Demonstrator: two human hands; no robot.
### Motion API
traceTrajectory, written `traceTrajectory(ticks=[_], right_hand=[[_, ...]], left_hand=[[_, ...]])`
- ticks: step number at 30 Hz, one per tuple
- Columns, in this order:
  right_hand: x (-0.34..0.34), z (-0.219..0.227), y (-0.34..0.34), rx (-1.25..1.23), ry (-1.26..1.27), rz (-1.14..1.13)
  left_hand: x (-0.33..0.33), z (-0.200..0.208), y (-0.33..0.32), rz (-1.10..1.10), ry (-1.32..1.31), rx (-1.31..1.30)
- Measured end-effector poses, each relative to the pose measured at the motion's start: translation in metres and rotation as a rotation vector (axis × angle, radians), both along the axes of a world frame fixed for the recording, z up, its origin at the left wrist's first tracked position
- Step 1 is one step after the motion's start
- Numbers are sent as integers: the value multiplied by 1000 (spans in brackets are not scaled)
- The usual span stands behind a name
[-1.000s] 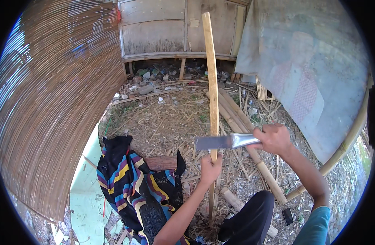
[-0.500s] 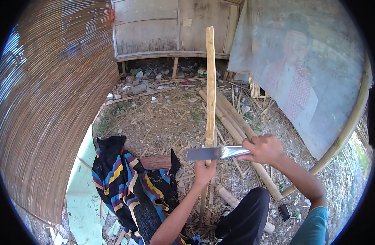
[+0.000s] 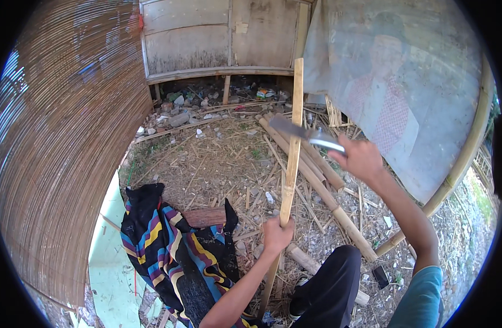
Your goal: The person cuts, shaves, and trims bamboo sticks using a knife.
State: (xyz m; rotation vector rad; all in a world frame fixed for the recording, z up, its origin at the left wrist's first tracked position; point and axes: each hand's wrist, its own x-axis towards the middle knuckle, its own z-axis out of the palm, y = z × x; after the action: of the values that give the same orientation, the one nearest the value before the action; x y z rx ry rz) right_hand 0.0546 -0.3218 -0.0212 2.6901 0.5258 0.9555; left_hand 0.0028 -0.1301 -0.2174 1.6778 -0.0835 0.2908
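Observation:
My left hand is wrapped round a long bamboo strip, which stands nearly upright in front of me and leans a little right at its top. In my right hand is a broad-bladed knife with a shiny silver handle. Its blade lies across the upper part of the strip, slightly blurred and tilted up toward the left; whether the edge bites into the bamboo I cannot tell. The strip's lower end runs down below my left fist toward the ground by my leg.
Several bamboo poles lie on the littered ground to the right. A striped black cloth is heaped at left beside a reddish wood block. A slatted bamboo screen and a plastic banner flank the space. A dark phone-like object lies at lower right.
The knife has moved up and away along the strip from just above my left hand, and its blade now tilts. The strip's top has shifted right and lower.

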Motion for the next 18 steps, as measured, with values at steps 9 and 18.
traceTrajectory(ticks=[9,18], right_hand=[[1,27,-24,258,-59,-80],[-50,-44,32,446,394,397]], left_hand=[[-16,1,3,-138,71,-60],[-18,28,27,-340,61,-43]])
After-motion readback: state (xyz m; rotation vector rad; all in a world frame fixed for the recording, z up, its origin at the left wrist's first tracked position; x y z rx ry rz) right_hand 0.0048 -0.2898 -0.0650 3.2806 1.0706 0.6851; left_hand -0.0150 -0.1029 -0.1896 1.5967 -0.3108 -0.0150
